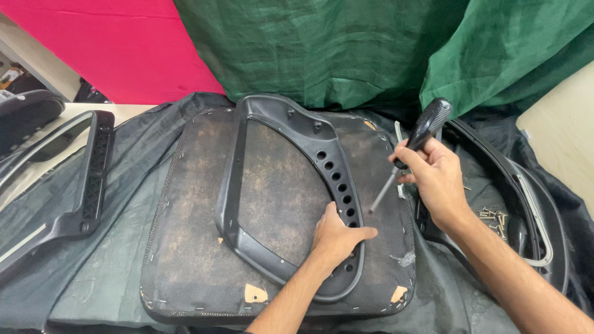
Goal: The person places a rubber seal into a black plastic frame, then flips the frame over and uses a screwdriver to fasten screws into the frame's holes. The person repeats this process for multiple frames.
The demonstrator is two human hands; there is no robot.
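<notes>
The right hand (pixel 433 179) is closed around the black handle of a screwdriver (pixel 413 148), held tilted so that the handle points up and to the far right while the metal shaft slants down and to the left, its tip just above the right edge of the plastic frame (pixel 272 154). Whether the tip actually touches the frame or the board beneath it is hard to tell from this angle. The left hand (pixel 337 238) lies flat with spread fingers on the near right part of that frame, pressing on its rim beside a row of round holes, gripping nothing. The frame is a dark, curved, roughly D-shaped piece that lies on the underside of a seat cushion (pixel 198 247), a worn brown board wrapped in black mesh fabric with staples along the edge. The cushion rests on a dark cloth (pixel 124 198) spread over the table. To the right of the right wrist a small heap of screws (pixel 495 219) lies on the cloth, near a curved black chair part (pixel 538 204) with a pale strip. At the far left another black frame part (pixel 86 179) lies partly on the cloth. Behind everything hang a green drape (pixel 346 43) and a pink sheet (pixel 117 43).
</notes>
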